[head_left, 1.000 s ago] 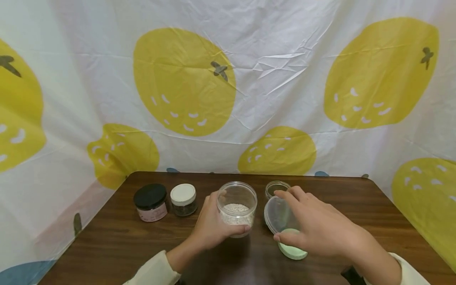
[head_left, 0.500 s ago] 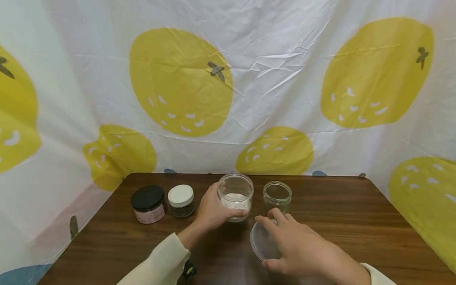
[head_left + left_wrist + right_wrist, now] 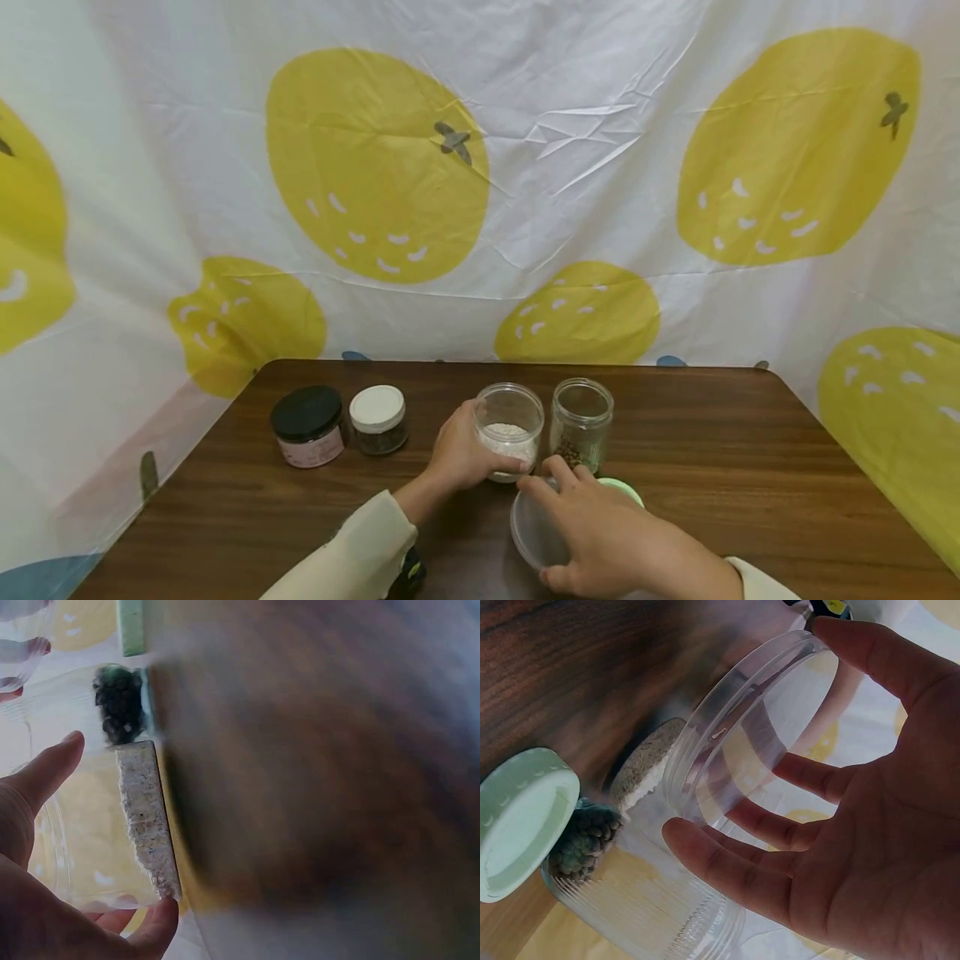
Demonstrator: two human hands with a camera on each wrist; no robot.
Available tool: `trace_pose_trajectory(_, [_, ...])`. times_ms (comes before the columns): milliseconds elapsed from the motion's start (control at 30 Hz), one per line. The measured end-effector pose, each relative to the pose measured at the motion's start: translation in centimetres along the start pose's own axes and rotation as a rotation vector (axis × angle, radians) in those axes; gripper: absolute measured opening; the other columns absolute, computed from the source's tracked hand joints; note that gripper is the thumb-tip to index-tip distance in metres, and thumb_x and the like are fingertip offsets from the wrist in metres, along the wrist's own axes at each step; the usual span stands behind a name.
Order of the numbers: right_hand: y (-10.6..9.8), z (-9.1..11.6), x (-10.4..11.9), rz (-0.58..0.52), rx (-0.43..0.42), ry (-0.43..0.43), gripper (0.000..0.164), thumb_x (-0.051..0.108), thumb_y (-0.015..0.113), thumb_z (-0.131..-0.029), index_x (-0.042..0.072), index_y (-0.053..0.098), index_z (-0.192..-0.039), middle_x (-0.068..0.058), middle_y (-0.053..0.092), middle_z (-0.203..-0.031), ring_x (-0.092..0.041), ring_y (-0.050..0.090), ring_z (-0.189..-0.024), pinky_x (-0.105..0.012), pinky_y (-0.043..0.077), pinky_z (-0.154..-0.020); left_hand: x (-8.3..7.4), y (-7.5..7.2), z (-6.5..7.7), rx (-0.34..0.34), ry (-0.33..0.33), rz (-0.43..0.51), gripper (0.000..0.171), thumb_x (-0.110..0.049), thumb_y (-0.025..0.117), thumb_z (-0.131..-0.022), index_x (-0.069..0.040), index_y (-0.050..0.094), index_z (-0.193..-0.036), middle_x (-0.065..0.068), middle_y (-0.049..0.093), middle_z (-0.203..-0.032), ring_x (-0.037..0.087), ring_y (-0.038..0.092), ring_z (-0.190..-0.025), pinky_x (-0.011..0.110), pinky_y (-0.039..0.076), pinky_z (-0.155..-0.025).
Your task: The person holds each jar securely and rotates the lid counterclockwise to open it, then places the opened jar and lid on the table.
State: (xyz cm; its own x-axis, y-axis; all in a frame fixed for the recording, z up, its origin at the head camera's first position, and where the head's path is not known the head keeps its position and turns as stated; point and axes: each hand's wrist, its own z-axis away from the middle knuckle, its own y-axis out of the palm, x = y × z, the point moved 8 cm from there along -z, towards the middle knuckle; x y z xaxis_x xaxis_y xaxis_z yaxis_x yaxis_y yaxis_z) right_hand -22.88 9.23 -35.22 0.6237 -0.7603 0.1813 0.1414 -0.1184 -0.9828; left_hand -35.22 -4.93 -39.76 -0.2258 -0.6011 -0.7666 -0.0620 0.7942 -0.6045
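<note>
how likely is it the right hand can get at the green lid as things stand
Probably not at once: the right hand holds the clear lid, so it would likely need to put that down first. The green lid itself lies close by, with nothing seen on top.

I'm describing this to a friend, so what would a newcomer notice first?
Probably the big yellow lemons on the white curtain behind the table. Next, near the table's middle, the left hand grips an open jar of something white, while nearer the camera the right hand holds a round clear lid.
</note>
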Motion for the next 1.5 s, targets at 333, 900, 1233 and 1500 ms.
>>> trace_pose_trajectory(333, [0.3, -0.4, 0.0, 0.057, -0.037, -0.017, 0.087, 0.044, 0.082, -0.076, 0.019, 0.043, -0.149, -0.006, 0.045, -0.138, -0.029, 0.057, -0.109, -0.030, 0.050, -0.063, 0.6, 0.3, 0.4, 0.044, -0.044, -0.082, 0.101, -0.042, 0.099, -0.057, 0.004, 0.051, -0.133, 0.019, 0.063, -0.123, 0.036, 0.061, -0.111, 0.050, 0.050, -0.095])
trace_pose_trajectory(900, [3.5, -3.1, 0.0, 0.018, 0.067, -0.007, 0.086, 0.054, 0.082, -0.076, 0.015, 0.047, -0.145, -0.007, 0.052, -0.140, -0.030, 0.059, -0.110, -0.043, 0.054, -0.083, 1.5, -1.3, 1.4, 0.117, -0.121, -0.105, 0.126, -0.042, 0.100, -0.056, 0.006, 0.032, -0.152, 0.030, 0.044, -0.145, 0.044, 0.049, -0.131, 0.054, 0.046, -0.105])
trace_pose_trajectory(1233, [4.1, -3.7, -0.1, 0.035, 0.064, -0.002, 0.076, 0.058, 0.080, -0.078, 0.013, 0.054, -0.134, -0.007, 0.058, -0.133, -0.029, 0.061, -0.107, -0.044, 0.054, -0.083, 1.1, -3.2, 3.1, 0.143, -0.104, -0.081, 0.100, -0.048, 0.085, -0.078, 0.001, 0.038, -0.151, 0.028, 0.043, -0.148, 0.043, 0.050, -0.132, 0.057, 0.045, -0.104])
trace_pose_trajectory(1500, [5.2, -4.3, 0.0, 0.113, 0.042, -0.021, 0.073, 0.065, 0.081, -0.072, 0.016, 0.056, -0.121, -0.003, 0.057, -0.119, -0.025, 0.060, -0.094, -0.038, 0.051, -0.069, 0.4, -4.9, 3.7, 0.129, -0.076, -0.033, 0.072, -0.039, 0.074, -0.091, -0.002, 0.045, -0.144, 0.026, 0.046, -0.143, 0.041, 0.063, -0.114, 0.051, 0.054, -0.091])
